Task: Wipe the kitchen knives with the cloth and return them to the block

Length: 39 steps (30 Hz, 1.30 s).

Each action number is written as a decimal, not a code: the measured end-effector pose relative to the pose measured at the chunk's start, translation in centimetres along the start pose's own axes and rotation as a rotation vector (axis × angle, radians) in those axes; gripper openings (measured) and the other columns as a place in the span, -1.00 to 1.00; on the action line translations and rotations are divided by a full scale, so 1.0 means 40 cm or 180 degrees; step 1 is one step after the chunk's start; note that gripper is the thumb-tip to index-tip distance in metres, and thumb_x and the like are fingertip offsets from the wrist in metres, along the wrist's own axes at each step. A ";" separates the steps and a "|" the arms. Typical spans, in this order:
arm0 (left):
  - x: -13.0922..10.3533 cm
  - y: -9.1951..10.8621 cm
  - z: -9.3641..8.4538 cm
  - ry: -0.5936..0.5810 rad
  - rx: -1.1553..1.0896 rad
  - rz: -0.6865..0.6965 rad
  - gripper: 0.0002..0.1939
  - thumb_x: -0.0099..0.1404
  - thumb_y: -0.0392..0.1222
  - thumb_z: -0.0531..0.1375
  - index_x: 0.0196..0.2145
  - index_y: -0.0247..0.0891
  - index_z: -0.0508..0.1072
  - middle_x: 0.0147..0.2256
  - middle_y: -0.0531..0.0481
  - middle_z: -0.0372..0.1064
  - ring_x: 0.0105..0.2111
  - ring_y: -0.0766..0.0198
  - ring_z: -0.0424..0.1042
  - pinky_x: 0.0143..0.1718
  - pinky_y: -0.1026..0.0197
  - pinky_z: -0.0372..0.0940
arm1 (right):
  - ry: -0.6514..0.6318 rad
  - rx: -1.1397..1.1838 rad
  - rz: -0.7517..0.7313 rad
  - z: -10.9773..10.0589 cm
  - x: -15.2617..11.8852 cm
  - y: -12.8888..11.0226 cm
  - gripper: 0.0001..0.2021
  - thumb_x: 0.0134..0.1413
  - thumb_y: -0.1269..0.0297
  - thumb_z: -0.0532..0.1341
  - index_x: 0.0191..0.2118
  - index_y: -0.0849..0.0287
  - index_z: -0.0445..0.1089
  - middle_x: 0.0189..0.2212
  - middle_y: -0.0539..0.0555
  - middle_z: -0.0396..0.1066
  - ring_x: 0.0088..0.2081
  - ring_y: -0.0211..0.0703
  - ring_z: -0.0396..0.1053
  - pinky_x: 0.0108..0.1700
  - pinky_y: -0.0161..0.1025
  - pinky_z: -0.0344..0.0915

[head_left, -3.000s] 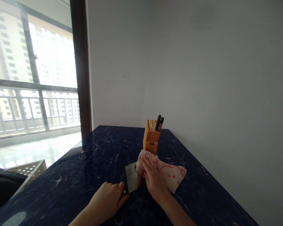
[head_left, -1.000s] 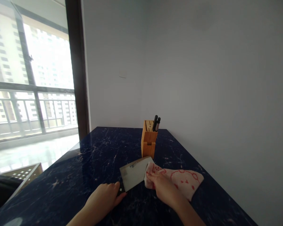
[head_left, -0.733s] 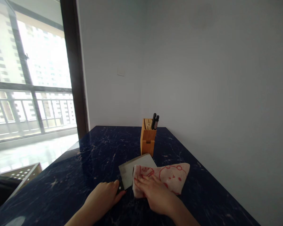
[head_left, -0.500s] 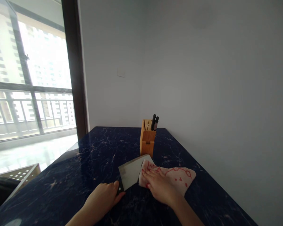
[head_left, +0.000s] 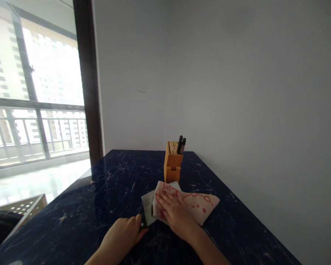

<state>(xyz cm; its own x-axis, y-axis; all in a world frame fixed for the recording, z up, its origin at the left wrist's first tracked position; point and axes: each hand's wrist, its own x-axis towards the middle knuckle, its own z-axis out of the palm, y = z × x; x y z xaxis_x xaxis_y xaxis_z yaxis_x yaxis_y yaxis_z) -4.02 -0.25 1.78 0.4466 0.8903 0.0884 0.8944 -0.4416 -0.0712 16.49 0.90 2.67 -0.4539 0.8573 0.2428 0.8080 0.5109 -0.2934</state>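
Note:
My left hand (head_left: 124,233) is wrapped around the black handle of a cleaver (head_left: 147,204), whose broad blade points away to the right over the dark table. Against the upper face of the blade, my right hand (head_left: 176,213) presses a pink-and-white cloth (head_left: 200,206) with red markings. Its fingers lie over the folded cloth, which covers the blade's middle and trails off to the right. The far corner of the blade shows beyond the cloth, close in front of a wooden knife block (head_left: 173,162).
Two black-handled tools (head_left: 181,145) stand in the block's right side. The dark blue marbled table (head_left: 121,176) runs up to a pale wall. At the lower left are a white perforated rack (head_left: 30,209) and a dark item. A glazed opening fills the left.
My right hand has slid the cloth leftward along the blade toward the handle, covering more of its middle. My left hand keeps its grip, shifted slightly right.

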 end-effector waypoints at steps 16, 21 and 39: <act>-0.003 -0.002 -0.002 0.0054 0.0016 0.0181 -0.55 0.30 0.06 -0.14 -0.29 -0.30 0.39 -0.42 -0.13 0.47 -0.44 0.02 0.48 -0.43 0.08 0.34 | 0.0430 0.0069 -0.0049 0.031 0.000 0.010 -0.45 0.08 0.41 -0.06 0.20 -0.10 -0.12 0.18 -0.09 -0.03 0.19 -0.22 -0.13 0.18 0.01 -0.49; -0.003 -0.003 -0.001 0.0098 0.0049 0.0221 -0.55 0.30 0.07 -0.14 -0.27 -0.29 0.39 -0.41 -0.13 0.47 -0.43 0.00 0.48 -0.43 0.06 0.34 | 0.0624 -0.0166 0.0318 0.024 0.018 0.058 -0.50 0.11 0.40 -0.10 0.20 0.01 -0.07 0.18 -0.01 0.00 0.19 -0.20 -0.09 0.19 0.02 -0.39; -0.001 -0.009 -0.003 0.0153 0.0030 0.0244 -0.55 0.29 0.08 -0.14 -0.28 -0.27 0.40 -0.43 -0.12 0.48 -0.44 -0.03 0.48 -0.44 0.01 0.35 | 0.0424 -0.0568 0.1141 0.029 0.019 0.145 -0.48 0.09 0.42 -0.13 0.21 0.21 -0.06 0.19 0.08 -0.05 0.20 -0.12 -0.11 0.15 -0.09 -0.13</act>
<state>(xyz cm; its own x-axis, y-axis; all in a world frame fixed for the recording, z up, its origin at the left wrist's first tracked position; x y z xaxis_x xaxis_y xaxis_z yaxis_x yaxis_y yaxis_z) -4.36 -0.16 1.91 0.5147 0.8475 0.1299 0.8573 -0.5070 -0.0889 20.41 4.58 0.08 -0.0892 0.9572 0.2753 0.9637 0.1528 -0.2189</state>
